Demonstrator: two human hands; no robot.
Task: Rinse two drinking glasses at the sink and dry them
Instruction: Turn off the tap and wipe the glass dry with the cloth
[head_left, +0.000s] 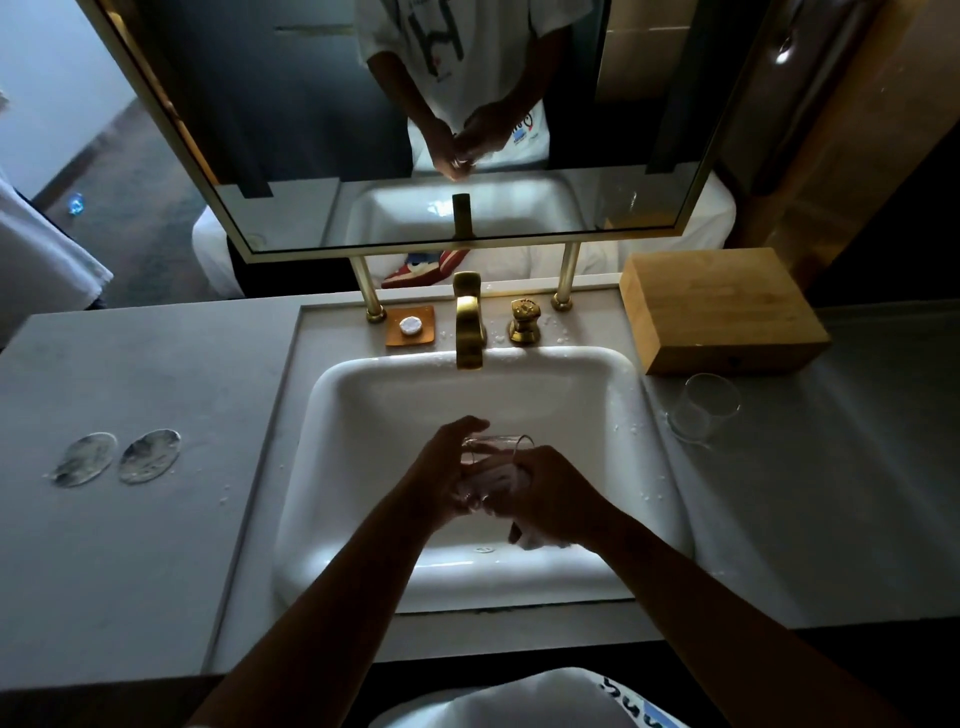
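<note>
We have one drinking glass (496, 457) held over the middle of the white sink (363, 395), its open mouth turned away from us toward the brass tap (469, 332). Our left hand (441, 467) wraps its curled fingers round the glass wall from the left, while our right hand (545, 493) grips a pale cloth (530, 538) bunched against the glass (how much of the cloth is pushed inside, we cannot tell in this dim light).

The second glass (706, 408) stands upright on the bench (156, 519) to the right of the sink, just in front of the wooden box (722, 306), with drops of water around its foot.

We judge the glass to be light, rigid and breakable, and slick while wet. It is best taken round the lower wall, where it is likely thickest, with the thin rim left alone. A firm wrap rather than a pinch seems wise, since a slip here would land it on hard porcelain. The cloth is soft and gives better purchase than bare wet fingers.
</note>
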